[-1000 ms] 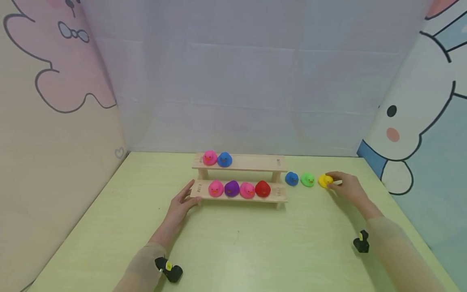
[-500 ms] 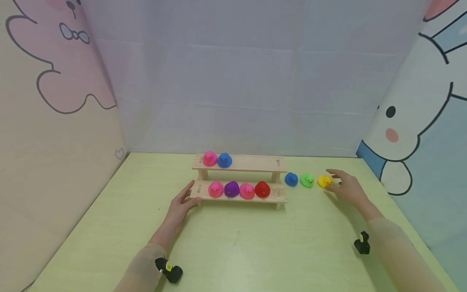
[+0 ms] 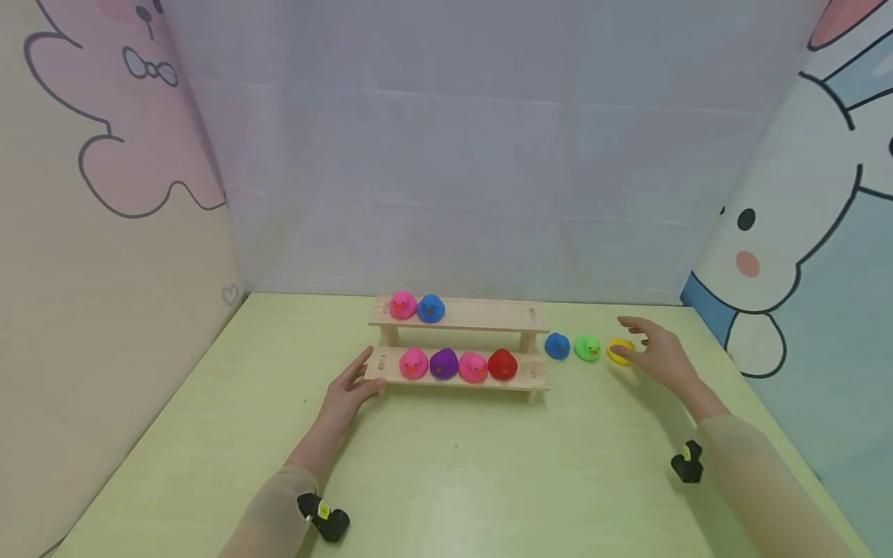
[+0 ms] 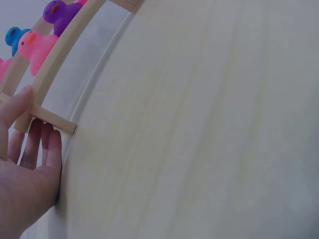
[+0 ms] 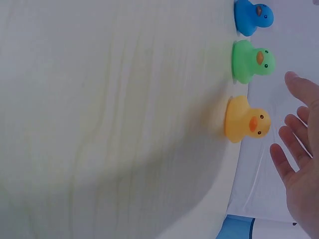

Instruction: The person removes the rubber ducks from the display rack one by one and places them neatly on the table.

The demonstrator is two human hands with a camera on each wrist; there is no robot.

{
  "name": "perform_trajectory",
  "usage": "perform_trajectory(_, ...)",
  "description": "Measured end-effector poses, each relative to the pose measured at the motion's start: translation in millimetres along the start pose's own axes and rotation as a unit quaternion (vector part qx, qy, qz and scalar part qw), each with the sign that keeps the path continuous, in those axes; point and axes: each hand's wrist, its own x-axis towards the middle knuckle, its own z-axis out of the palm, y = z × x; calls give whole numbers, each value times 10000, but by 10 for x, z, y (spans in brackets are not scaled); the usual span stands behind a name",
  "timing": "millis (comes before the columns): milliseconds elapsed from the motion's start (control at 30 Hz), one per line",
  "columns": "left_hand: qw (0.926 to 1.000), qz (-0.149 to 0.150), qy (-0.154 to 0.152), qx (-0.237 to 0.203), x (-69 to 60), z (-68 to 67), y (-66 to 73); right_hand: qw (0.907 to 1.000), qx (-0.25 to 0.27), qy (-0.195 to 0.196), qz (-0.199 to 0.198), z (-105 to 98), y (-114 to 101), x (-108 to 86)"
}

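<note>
My left hand (image 3: 343, 397) grips the left end of a two-step wooden rack (image 3: 488, 314), and in the left wrist view the thumb of that hand (image 4: 32, 179) lies on the board with the fingers by the leg. My right hand (image 3: 663, 363) is over the yellow duck (image 3: 615, 356), partly covering it. The right wrist view shows the hand (image 5: 305, 174) apart from the yellow duck (image 5: 238, 119), fingers spread and holding nothing. Left of that duck on the table are a green duck (image 3: 587, 348) and a blue duck (image 3: 557, 346).
On the upper step sit a pink duck (image 3: 402, 304) and a blue duck (image 3: 430, 308). The lower step bears two pink ducks, a purple duck (image 3: 443, 363) and a red duck (image 3: 502, 364). A pale curtain (image 3: 453, 194) hangs behind the table (image 3: 432, 480).
My right hand has let go of the yellow duck, its fingers spreading and lifting away slightly. The duck stays in the row. My left hand keeps its place on the rack.
</note>
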Motion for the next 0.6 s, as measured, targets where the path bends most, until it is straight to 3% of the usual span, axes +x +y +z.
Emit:
perform_trajectory(233, 9999, -45, 39, 88, 6, -10, -7, 9995, 302, 85, 0, 7, -181, 129)
perform_trajectory(600, 9999, -121, 50, 93, 14, -10, -1, 9917, 1137, 366, -482, 113, -646, 347)
